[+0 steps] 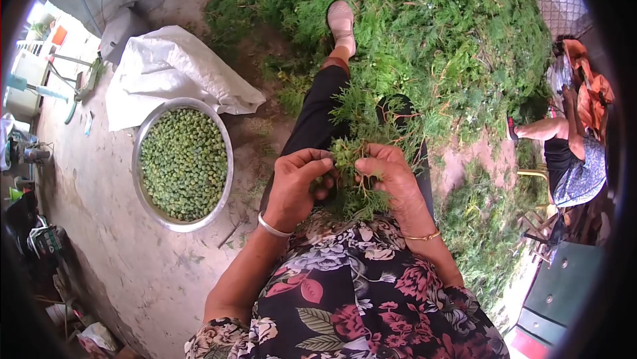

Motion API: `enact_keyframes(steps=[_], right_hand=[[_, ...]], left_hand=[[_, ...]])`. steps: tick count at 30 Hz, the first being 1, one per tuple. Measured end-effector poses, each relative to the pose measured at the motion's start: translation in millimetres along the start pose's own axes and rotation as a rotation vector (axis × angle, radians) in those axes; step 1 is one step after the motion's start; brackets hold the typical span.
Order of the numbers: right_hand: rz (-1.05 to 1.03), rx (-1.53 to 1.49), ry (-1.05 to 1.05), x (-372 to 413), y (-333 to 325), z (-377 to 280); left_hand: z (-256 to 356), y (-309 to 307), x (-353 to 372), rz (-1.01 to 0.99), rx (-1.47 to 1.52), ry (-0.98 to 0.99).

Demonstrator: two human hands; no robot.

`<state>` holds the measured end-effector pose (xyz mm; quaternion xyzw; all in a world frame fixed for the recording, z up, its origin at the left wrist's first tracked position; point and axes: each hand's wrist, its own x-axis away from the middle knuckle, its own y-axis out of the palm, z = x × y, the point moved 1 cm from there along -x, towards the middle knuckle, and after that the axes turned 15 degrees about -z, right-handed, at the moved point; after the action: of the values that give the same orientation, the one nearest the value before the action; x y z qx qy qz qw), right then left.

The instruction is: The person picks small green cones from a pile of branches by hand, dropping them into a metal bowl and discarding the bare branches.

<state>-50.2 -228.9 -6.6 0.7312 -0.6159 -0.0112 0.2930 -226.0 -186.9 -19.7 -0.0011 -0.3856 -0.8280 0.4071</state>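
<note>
A leafy evergreen sprig (361,198) with flat, scale-like foliage lies over my lap, its upper part rising between my knees. My left hand (302,183) is closed, thumb and index finger pinching at the left side of the sprig. The other fingers of that hand curl inward, and whatever is in the palm is hidden. My right hand (393,176) grips the sprig from the right, thumb bent over it. On the floor to my left is a round metal basin (229,176) holding a heap of small green cones (182,163).
A white woven sack (172,70) lies behind the basin. Cut evergreen branches (458,34) form a large pile ahead and to the right. At far right sits another person (577,160) near an orange cloth (584,80). A dark green box (564,279) stands lower right.
</note>
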Motion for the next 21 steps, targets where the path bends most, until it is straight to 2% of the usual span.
enact_keyframes(steps=[3, 7, 11, 13, 16, 19, 21], right_hand=[[-0.079, 0.039, 0.032, -2, -6, 4], [-0.071, 0.032, 0.048, -2, -1, 1], [-0.058, 0.234, 0.082, -3, -4, 10], [-0.066, 0.323, 0.085, -5, -5, 15], [-0.033, 0.282, 0.038, -6, -6, 17], [0.03, 0.295, 0.001, -5, -9, 24], [0.107, 0.444, -0.004, -6, -7, 27]], left_hand=[[-6, 1, -2, -0.024, 0.031, 0.012], [-8, 5, -1, 0.007, 0.148, 0.021], [-13, 5, -1, 0.016, 0.118, 0.002], [-14, 7, -2, -0.016, -0.304, -0.029], [-10, 13, 1, 0.059, -0.193, -0.003], [-9, 12, 7, 0.059, -0.259, -0.025], [-12, 13, 11, 0.082, -0.239, -0.019]])
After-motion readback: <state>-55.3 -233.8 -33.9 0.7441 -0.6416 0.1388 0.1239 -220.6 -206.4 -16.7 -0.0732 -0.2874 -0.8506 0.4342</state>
